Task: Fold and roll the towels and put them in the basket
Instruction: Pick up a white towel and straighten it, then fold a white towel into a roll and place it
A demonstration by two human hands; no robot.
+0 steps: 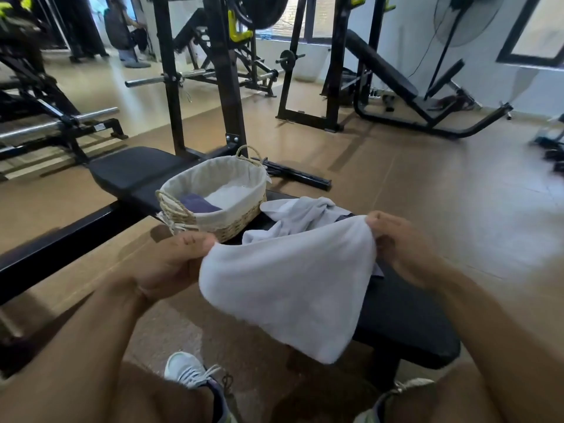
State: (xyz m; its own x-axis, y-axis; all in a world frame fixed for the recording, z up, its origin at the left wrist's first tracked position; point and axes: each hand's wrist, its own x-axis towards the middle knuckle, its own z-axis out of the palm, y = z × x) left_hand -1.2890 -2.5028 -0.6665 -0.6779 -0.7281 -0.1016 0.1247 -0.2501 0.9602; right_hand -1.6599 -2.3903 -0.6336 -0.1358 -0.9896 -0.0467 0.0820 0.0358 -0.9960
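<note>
A white towel hangs in the air between my hands, above the near end of a black bench. My left hand pinches its left top corner and my right hand pinches its right top corner. Behind it, a crumpled pale grey towel lies on the bench. A wicker basket with a cream cloth lining stands on the bench to the left of that pile. Inside the basket sit a dark purple towel and a white towel.
The black padded bench runs from my knees toward a squat rack. My two shoes rest on the tan floor below. Barbells, an incline bench and a standing fan fill the room beyond.
</note>
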